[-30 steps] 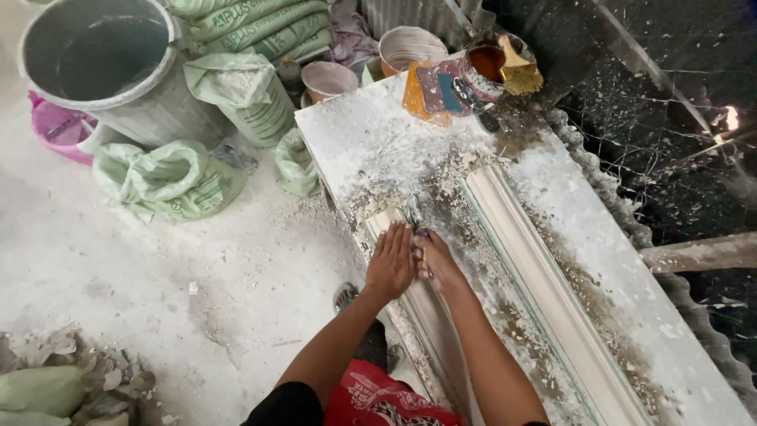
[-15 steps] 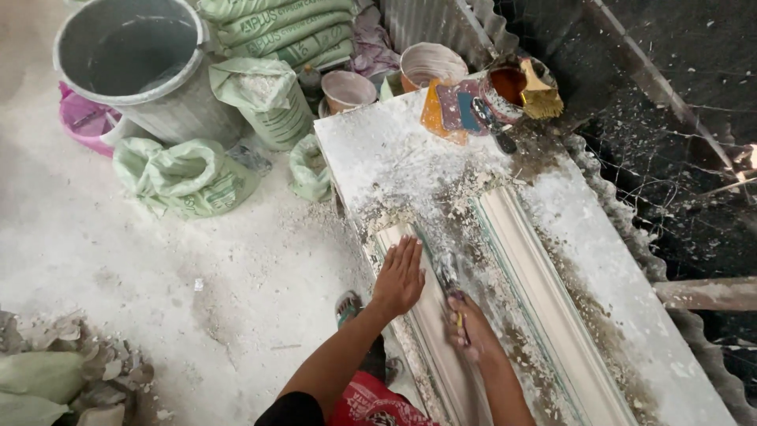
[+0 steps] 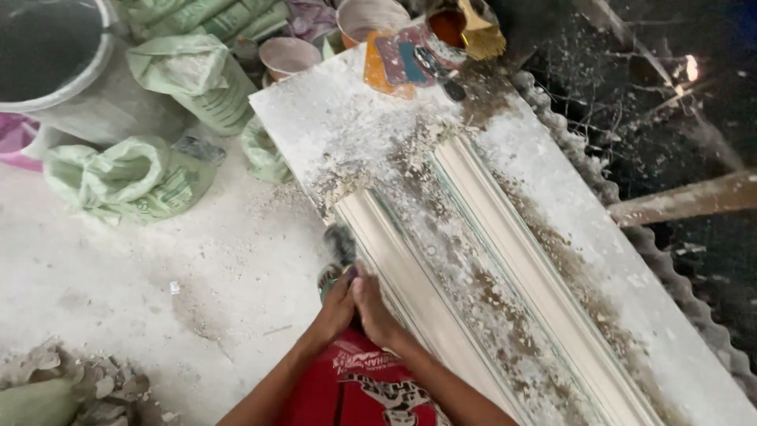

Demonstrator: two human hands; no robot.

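Observation:
My left hand (image 3: 334,309) and my right hand (image 3: 375,309) are pressed together at the near left edge of a long white plaster moulding (image 3: 398,264). The moulding lies on a white work board (image 3: 315,110). Both hands sit close to my red shirt, with the fingers curled down over the moulding's edge. Whether either hand holds anything is hidden. A second moulding strip (image 3: 536,276) runs parallel on the right. Plaster crumbs and brown dust (image 3: 465,260) fill the channel between the two strips.
Coloured scrapers (image 3: 394,63), a yellow brush (image 3: 481,35) and two bowls (image 3: 288,55) lie at the board's far end. A grey bucket (image 3: 47,55) and green sacks (image 3: 126,173) stand on the dusty floor to the left. A corrugated sheet (image 3: 710,331) borders the right. My foot (image 3: 341,248) is below the board's edge.
Both hands have slid back along the moulding toward my body and come together. The right hand's small tool, visible half a second ago, is out of sight. The view has tilted closer.

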